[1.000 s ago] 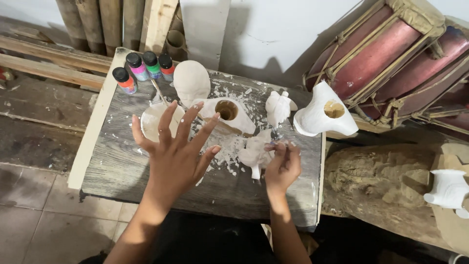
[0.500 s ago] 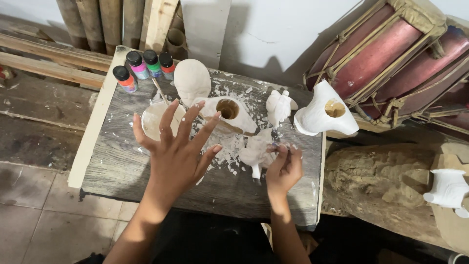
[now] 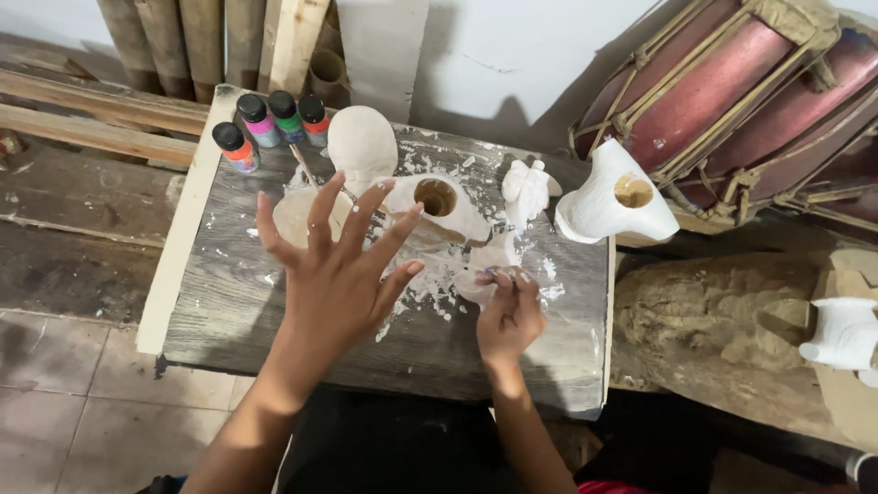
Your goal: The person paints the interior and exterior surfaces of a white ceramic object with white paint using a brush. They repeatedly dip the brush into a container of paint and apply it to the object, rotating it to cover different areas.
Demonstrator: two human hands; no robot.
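Note:
My left hand (image 3: 334, 274) hovers above the grey wooden board (image 3: 229, 302) with its fingers spread wide and nothing in it. Under it are a shallow cream bowl (image 3: 293, 215) with a thin brush (image 3: 306, 169) and a hollow white plaster figure (image 3: 439, 201) lying on its side. My right hand (image 3: 508, 316) rests on the board with its fingertips pinched on a small white plaster piece (image 3: 480, 270). White plaster crumbs and smears surround that piece.
Several small paint bottles (image 3: 270, 119) stand at the board's far left corner beside an egg-shaped plaster form (image 3: 361, 142). A small winged figure (image 3: 526, 187) and a larger hollow plaster cast (image 3: 608, 197) sit at the far right. Drums (image 3: 732, 82) and a rough log (image 3: 713, 320) lie to the right.
My right hand has shifted slightly left along the small plaster piece. My left hand stays spread above the board, almost unmoved.

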